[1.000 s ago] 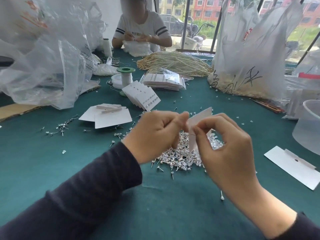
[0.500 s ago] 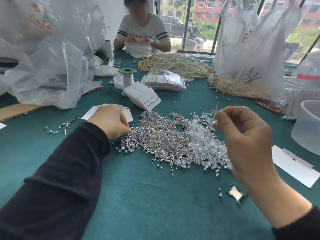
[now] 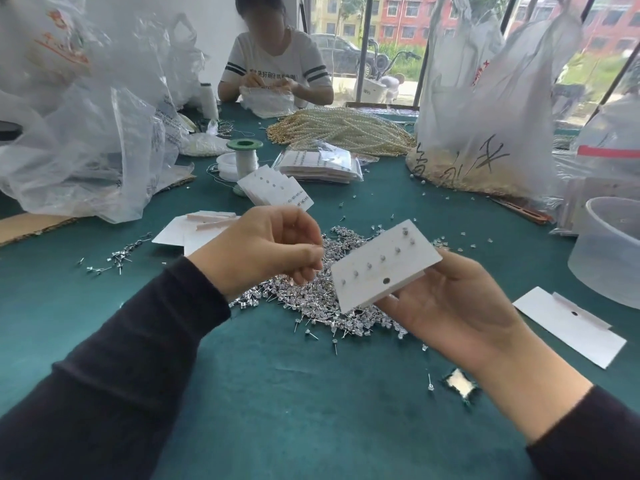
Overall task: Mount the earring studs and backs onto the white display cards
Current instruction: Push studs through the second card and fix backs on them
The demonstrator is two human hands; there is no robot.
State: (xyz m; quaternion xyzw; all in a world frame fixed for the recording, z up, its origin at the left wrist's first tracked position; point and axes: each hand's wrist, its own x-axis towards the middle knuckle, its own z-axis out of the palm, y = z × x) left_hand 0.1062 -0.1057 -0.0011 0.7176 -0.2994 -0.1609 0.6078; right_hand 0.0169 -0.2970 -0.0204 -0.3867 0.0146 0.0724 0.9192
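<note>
Teal cloth covered the table (image 3: pixel 277 393), and over the middle of it the person's two hands were raised, close to each other but not touching. The right hand (image 3: pixel 450 306) lay palm up and gripped a white display card (image 3: pixel 386 268) by its lower right end, fingers behind it, so the card tilted up above the heap of earring studs (image 3: pixel 311 303). A row of small grey nubs ran slantwise across the card's face, with a round hole below them. The left hand (image 3: pixel 263 251) hung just beside the card's left edge, its fingers curled and the tips pinched together; whatever they held was too small for me to make out. Loose studs and clear backs were scattered around the heap. A blank card (image 3: pixel 568 327) lay well off to the right, near a clear plastic tub (image 3: pixel 609 247). Farther back stood a green-topped spool (image 3: pixel 245 155), a fanned stack of filled cards (image 3: pixel 277 192) and a mound of pearl strands (image 3: pixel 346 129). Across the table another person (image 3: pixel 273 64) sat working.
</note>
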